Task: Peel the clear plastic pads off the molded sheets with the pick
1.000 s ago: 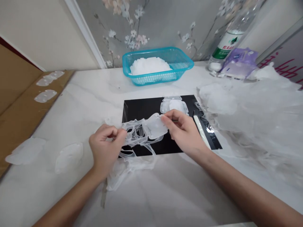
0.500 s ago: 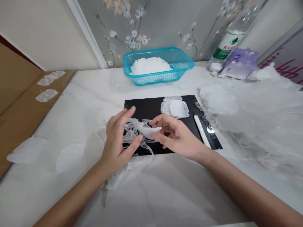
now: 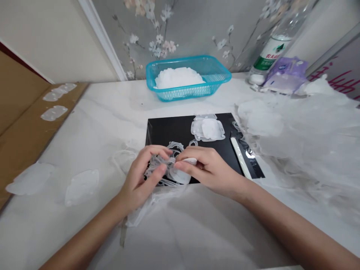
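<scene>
My right hand (image 3: 206, 163) is closed on a thin, whitish translucent plastic piece (image 3: 181, 176), and a rounded edge shows by the fingers. My left hand (image 3: 147, 168) curls its fingers and thumb around a tangle of clear plastic trimmings (image 3: 160, 161), close to the right fingertips. Both hands are over the front part of a black mat (image 3: 168, 129). A small stack of similar translucent pieces (image 3: 212, 129) lies on the mat behind my right hand. To the right is a white-handled pen-like cutter (image 3: 239, 155).
A blue basket (image 3: 188, 95) with a white pile stands at the back wall. On the right spreads a big heap of translucent sheets (image 3: 306, 138). Behind it are a bottle (image 3: 270, 56) and a purple pack (image 3: 289, 77). Loose pieces (image 3: 83, 187) lie left, some on cardboard (image 3: 25, 116).
My left fingers have curled in from a spread pose around the trimmings. My right hand has lowered slightly, and the piece in it has turned from edge-on to hanging downward.
</scene>
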A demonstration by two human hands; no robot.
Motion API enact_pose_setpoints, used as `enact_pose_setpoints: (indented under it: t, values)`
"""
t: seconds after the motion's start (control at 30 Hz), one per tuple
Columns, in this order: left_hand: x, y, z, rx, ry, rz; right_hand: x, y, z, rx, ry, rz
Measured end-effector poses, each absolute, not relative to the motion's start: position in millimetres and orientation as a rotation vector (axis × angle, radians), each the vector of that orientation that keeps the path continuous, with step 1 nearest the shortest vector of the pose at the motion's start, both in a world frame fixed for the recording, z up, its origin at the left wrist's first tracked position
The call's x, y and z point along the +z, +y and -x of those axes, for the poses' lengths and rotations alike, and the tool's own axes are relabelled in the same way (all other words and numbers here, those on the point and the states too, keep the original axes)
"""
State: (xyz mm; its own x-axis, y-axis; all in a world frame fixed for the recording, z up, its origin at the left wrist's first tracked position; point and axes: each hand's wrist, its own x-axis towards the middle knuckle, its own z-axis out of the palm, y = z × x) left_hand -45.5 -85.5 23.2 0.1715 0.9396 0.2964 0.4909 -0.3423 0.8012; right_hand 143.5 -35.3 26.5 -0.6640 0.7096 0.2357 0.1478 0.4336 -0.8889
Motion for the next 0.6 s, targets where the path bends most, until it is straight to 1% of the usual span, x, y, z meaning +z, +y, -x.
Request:
enact_pose_setpoints:
  t: [0.07,0.23,0.33,0.6]
  values:
    - [21.8,-85.7,44.0,1.055,1.311,-1.836,25.2,-35.4,-143.9,1.226,-2.116,0.745]
    - [20.7,-81.5,42.5,1.036,1.473,-1.828,21.7,-32.7,-144.9,1.156,-2.1,0.838]
    - [20.0,-79.0,44.4,1.007,1.461,-1.801,21.6,-30.3,-145.3,1.135,-2.1,0.836]
    - [16.0,-79.2,46.5,1.008,1.47,-1.958,19.6,-30.5,-144.0,1.076,-2.068,0.867]
